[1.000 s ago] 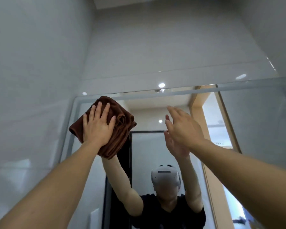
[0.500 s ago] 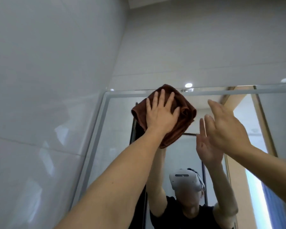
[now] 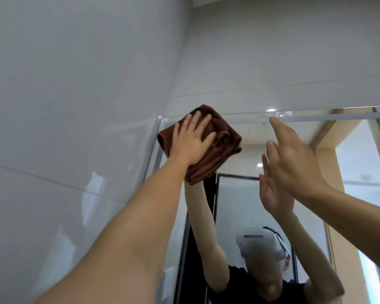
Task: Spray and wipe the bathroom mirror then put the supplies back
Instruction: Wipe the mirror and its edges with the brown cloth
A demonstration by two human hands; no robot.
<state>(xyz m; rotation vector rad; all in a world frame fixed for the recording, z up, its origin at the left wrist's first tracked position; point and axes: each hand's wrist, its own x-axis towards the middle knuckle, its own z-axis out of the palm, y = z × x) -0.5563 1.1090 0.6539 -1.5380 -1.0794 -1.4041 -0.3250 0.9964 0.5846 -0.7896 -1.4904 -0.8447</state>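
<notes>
The left hand (image 3: 190, 142) lies flat, fingers spread, pressing a folded brown cloth (image 3: 208, 150) against the mirror (image 3: 246, 205) at its top left corner. The right hand (image 3: 294, 163) is raised beside it, fingers straight, holding nothing. Glossy grey tiles (image 3: 75, 84) cover both walls of the corner.

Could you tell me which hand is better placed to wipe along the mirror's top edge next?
Left: the left hand presses the brown cloth against the mirror; the right hand is empty.
</notes>
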